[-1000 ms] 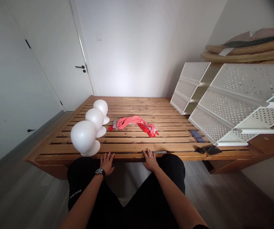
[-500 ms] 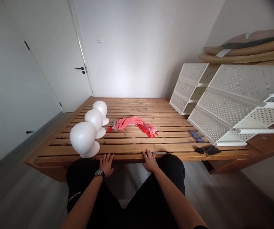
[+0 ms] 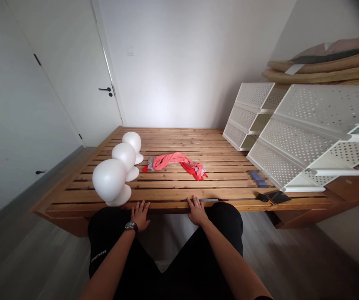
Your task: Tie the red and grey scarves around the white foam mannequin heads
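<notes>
Left grip (image 3: 140, 216) and right grip (image 3: 197, 211) lie spread, palm-down.

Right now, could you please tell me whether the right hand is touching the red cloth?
Apart: the head view plainly shows wooden slats between the right hand and the red cloth.

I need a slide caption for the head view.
Left hand and right hand at a slatted platform with red cloth and three white forms.

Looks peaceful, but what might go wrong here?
The nearest white head form stands near the left fingers; a careless sweep might topple it against the form behind. The flat black device lies near the slatted bench's front edge and could be knocked off. The red cloth might snag in gaps underneath.
</notes>
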